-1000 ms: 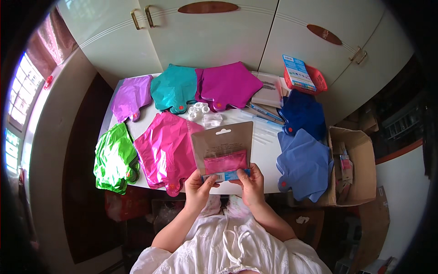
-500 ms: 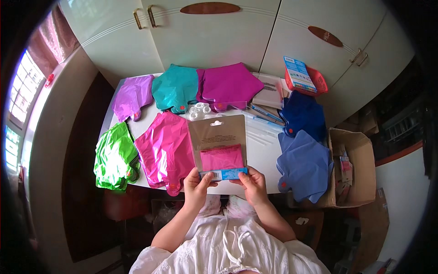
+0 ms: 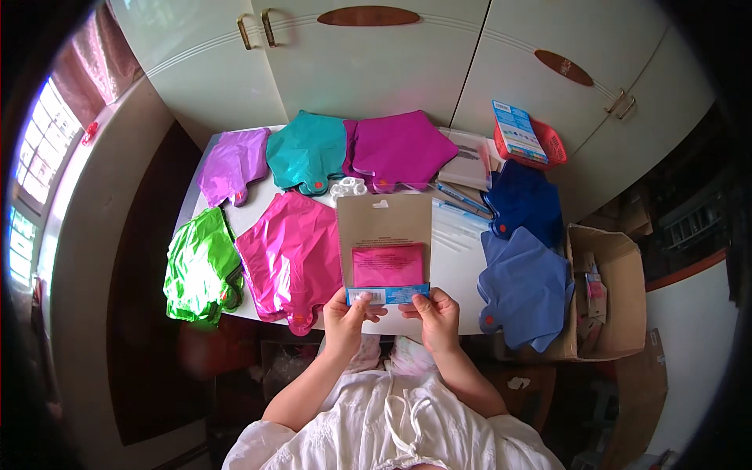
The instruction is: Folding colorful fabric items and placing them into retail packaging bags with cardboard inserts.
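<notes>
Between my two hands is a flat clear package with a brown card, a folded pink foil balloon inside and a blue strip along its lower edge. My left hand pinches the lower left corner, thumb on top. The lower right corner is gripped by my right hand in the same way. The package is held upright over the front of the white table. Just left of it lies a stack of flat pink foil balloons.
Flat foil balloon stacks surround the package: green, lilac, teal, magenta, dark blue, light blue. White ribbon rolls and clear straws lie behind. A red basket and cardboard box stand right.
The package has shifted slightly right and straightened from a small tilt. Both hands keep their hold on its lower corners. The whole view has moved a little.
</notes>
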`<state>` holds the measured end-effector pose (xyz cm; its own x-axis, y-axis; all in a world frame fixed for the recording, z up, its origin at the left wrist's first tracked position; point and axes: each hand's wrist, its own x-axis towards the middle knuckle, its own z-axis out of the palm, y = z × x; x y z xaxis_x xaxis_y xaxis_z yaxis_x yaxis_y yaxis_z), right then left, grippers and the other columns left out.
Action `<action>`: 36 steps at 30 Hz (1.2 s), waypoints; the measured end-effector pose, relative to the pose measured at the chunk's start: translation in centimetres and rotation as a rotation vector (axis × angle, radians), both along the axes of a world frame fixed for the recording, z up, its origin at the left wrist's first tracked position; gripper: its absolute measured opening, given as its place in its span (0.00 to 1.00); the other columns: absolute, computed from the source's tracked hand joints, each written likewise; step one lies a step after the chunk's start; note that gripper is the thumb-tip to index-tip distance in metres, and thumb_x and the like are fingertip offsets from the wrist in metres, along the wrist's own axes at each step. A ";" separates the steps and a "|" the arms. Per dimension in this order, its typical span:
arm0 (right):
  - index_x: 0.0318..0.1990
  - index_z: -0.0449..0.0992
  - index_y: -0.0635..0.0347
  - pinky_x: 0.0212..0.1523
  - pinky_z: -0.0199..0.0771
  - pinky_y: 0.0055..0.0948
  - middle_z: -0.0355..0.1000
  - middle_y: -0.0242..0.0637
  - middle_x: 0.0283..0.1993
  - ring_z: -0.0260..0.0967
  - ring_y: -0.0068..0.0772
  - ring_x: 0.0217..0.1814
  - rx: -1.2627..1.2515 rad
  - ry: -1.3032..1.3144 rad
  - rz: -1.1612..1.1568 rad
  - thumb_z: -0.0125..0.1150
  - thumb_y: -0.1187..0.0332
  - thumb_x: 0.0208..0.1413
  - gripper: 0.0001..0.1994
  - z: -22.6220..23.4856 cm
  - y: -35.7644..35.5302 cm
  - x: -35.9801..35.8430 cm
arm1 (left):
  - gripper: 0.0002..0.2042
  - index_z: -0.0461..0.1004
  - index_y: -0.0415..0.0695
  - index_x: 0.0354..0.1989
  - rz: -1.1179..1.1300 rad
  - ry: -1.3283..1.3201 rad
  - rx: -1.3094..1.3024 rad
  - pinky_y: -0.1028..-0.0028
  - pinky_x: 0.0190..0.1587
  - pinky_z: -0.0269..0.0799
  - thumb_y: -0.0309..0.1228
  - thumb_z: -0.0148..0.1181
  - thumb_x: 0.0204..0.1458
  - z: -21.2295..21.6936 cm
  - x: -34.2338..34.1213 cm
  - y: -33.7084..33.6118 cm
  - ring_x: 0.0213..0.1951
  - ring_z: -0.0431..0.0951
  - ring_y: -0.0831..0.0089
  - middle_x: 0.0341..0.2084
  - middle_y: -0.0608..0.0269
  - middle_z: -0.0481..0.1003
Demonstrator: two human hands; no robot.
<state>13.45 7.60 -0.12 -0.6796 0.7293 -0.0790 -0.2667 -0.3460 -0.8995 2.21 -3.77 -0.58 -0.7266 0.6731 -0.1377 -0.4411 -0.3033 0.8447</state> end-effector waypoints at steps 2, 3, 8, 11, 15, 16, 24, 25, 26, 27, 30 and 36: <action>0.33 0.72 0.62 0.31 0.78 0.25 0.76 0.38 0.31 0.76 0.28 0.30 0.000 -0.003 -0.023 0.60 0.65 0.56 0.09 -0.2 -0.1 0.0 | 0.06 0.71 0.39 0.36 -0.053 -0.014 0.057 0.78 0.28 0.71 0.28 0.57 0.54 0.0 0.0 0.0 0.30 0.80 0.72 0.29 0.59 0.77; 0.33 0.72 0.62 0.31 0.78 0.25 0.76 0.38 0.30 0.76 0.28 0.30 0.000 -0.005 -0.034 0.60 0.65 0.56 0.09 -0.4 -0.1 0.0 | 0.05 0.72 0.39 0.36 -0.079 -0.021 0.085 0.78 0.28 0.71 0.27 0.58 0.54 0.0 0.0 0.1 0.32 0.80 0.72 0.29 0.59 0.78; 0.34 0.71 0.61 0.32 0.77 0.25 0.76 0.37 0.32 0.76 0.28 0.31 -0.020 -0.007 -0.059 0.61 0.65 0.55 0.09 -1.1 -0.9 -0.1 | 0.05 0.75 0.38 0.35 -0.016 -0.248 0.087 0.77 0.33 0.71 0.24 0.59 0.52 -0.1 1.0 0.6 0.28 0.77 0.75 0.30 0.58 0.78; 0.35 0.71 0.60 0.34 0.77 0.25 0.75 0.36 0.33 0.75 0.27 0.32 -0.023 0.001 -0.031 0.62 0.66 0.54 0.09 -1.0 -1.0 -0.2 | 0.04 0.75 0.37 0.34 0.011 -0.232 0.093 0.78 0.33 0.72 0.23 0.59 0.52 -0.6 1.2 0.6 0.28 0.77 0.75 0.29 0.58 0.79; 0.35 0.71 0.60 0.34 0.76 0.25 0.75 0.36 0.34 0.74 0.25 0.31 -0.038 0.004 0.003 0.62 0.68 0.54 0.08 -0.8 -0.8 -0.1 | 0.03 0.75 0.37 0.32 0.031 -0.198 0.097 0.78 0.34 0.73 0.24 0.59 0.52 -1.0 1.3 0.6 0.29 0.78 0.74 0.27 0.58 0.78; 0.35 0.71 0.60 0.34 0.77 0.25 0.75 0.35 0.33 0.74 0.26 0.31 -0.038 0.009 -0.004 0.62 0.68 0.54 0.07 -0.8 -0.8 -0.2 | 0.03 0.75 0.37 0.32 0.038 -0.197 0.092 0.78 0.34 0.73 0.24 0.59 0.52 -1.1 1.4 0.6 0.30 0.78 0.74 0.26 0.58 0.78; 0.35 0.71 0.59 0.34 0.75 0.24 0.75 0.34 0.32 0.73 0.24 0.30 -0.060 -0.009 -0.028 0.62 0.70 0.54 0.07 -1.1 -0.8 -0.2 | 0.08 0.72 0.38 0.40 0.043 -0.288 0.147 0.76 0.33 0.76 0.21 0.58 0.51 -0.5 1.6 0.8 0.33 0.80 0.69 0.34 0.57 0.77; 0.35 0.71 0.59 0.34 0.75 0.24 0.75 0.34 0.32 0.73 0.24 0.30 -0.031 -0.016 -0.012 0.62 0.70 0.54 0.06 -1.1 -0.8 -0.1 | 0.09 0.71 0.38 0.41 0.048 -0.304 0.161 0.75 0.33 0.76 0.21 0.58 0.51 -0.3 1.6 0.8 0.33 0.80 0.69 0.35 0.58 0.77; 0.35 0.71 0.60 0.35 0.75 0.24 0.75 0.34 0.32 0.73 0.23 0.30 -0.002 -0.023 0.003 0.62 0.70 0.54 0.06 -1.1 -0.7 0.0 | 0.10 0.71 0.38 0.42 0.035 -0.296 0.153 0.75 0.34 0.76 0.21 0.58 0.51 -0.5 1.5 0.7 0.33 0.79 0.69 0.35 0.58 0.77; 0.35 0.71 0.60 0.35 0.75 0.24 0.75 0.34 0.32 0.73 0.23 0.30 0.027 -0.030 0.019 0.62 0.70 0.54 0.06 -1.1 -0.7 0.2 | 0.10 0.70 0.39 0.43 0.021 -0.288 0.146 0.75 0.35 0.75 0.21 0.58 0.52 -1.0 1.3 0.5 0.34 0.79 0.69 0.35 0.59 0.77; 0.36 0.71 0.60 0.36 0.75 0.24 0.75 0.34 0.33 0.73 0.22 0.31 0.025 -0.017 0.034 0.61 0.70 0.54 0.06 -1.5 -0.5 0.4 | 0.09 0.71 0.39 0.42 -0.002 -0.295 0.175 0.74 0.38 0.74 0.21 0.58 0.52 -1.1 1.5 0.5 0.36 0.78 0.71 0.36 0.59 0.76; 0.35 0.69 0.62 0.38 0.74 0.23 0.73 0.33 0.34 0.72 0.22 0.33 -0.002 -0.072 0.148 0.61 0.69 0.55 0.08 -1.0 -1.2 0.1 | 0.06 0.73 0.37 0.38 -0.002 -0.174 0.158 0.74 0.41 0.72 0.22 0.58 0.52 -2.2 1.5 0.4 0.38 0.76 0.75 0.35 0.60 0.77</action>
<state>13.57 6.42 -1.07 -0.7722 0.6212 -0.1332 -0.1471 -0.3788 -0.9137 3.67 -3.39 -2.77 -0.7000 0.6975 -0.1533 -0.5764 -0.4250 0.6979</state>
